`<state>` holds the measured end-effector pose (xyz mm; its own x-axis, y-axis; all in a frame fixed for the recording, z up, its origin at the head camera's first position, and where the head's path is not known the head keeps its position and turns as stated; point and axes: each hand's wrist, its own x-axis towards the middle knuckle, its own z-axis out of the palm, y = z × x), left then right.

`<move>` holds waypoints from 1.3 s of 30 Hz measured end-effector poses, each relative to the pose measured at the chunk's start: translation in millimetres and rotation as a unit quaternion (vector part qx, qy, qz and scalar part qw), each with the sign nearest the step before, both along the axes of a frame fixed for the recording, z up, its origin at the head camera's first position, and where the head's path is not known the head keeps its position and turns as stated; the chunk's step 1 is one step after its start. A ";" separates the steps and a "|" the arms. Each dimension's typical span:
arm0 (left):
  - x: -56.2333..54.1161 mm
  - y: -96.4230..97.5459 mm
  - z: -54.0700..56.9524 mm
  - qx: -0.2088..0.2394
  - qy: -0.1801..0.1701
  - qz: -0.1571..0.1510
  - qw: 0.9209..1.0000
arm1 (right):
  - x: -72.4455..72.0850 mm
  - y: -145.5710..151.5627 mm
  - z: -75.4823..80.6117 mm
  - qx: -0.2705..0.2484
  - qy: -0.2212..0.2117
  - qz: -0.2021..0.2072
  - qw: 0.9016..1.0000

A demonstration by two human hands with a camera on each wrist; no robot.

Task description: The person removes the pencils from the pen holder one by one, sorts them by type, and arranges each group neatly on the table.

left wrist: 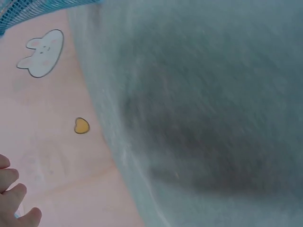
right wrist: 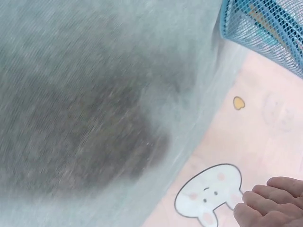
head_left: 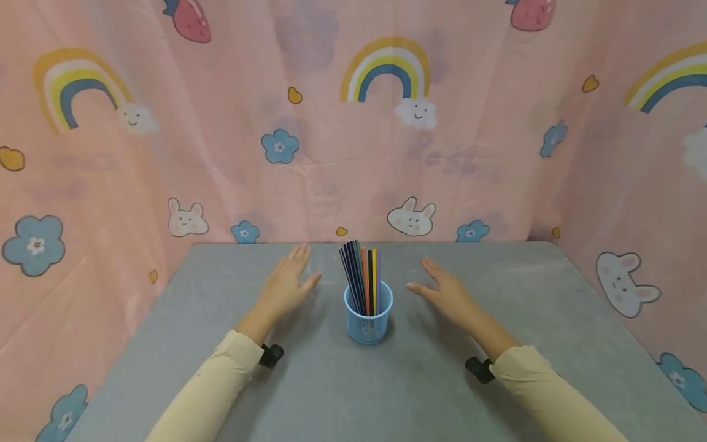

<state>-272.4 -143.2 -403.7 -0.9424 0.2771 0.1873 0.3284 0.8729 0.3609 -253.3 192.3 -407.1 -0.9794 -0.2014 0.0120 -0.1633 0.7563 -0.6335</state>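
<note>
A light blue mesh pen cup [head_left: 369, 328] stands upright on the grey table, holding a bunch of slim sticks [head_left: 353, 276], several dark ones leaning left and a few orange, yellow and purple ones beside them. To its left my left hand [head_left: 284, 285] is held with fingers extended and thumb apart, touching nothing. My right hand [head_left: 450, 294] is on the other side, fingers stretched toward the cup with a gap between. In the right wrist view the mesh cup [right wrist: 265, 28] shows at the top right corner, and the fingers [right wrist: 270, 203] at the lower right.
The grey table [head_left: 469, 393] reaches back to a pink curtain [head_left: 353, 172] printed with rainbows, rabbits and flowers, which also hangs along both sides. A black strap device [head_left: 270, 356] sits at the left wrist and another [head_left: 479, 369] at the right.
</note>
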 end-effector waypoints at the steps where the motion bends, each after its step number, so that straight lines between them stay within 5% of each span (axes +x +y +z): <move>1: 0.7 1.4 0.6 0.005 -0.003 0.001 1.000 | 0.5 -0.8 -0.2 -0.003 0.002 0.000 1.000; 21: 19.8 24.1 -4.8 0.149 -0.044 -0.005 0.988 | 6.5 -22.9 7.1 -0.050 -0.027 -0.004 0.998; 39: 32.8 41.3 -15.4 0.296 -0.089 0.014 0.951 | 12.8 -34.5 4.3 -0.136 -0.044 0.002 0.990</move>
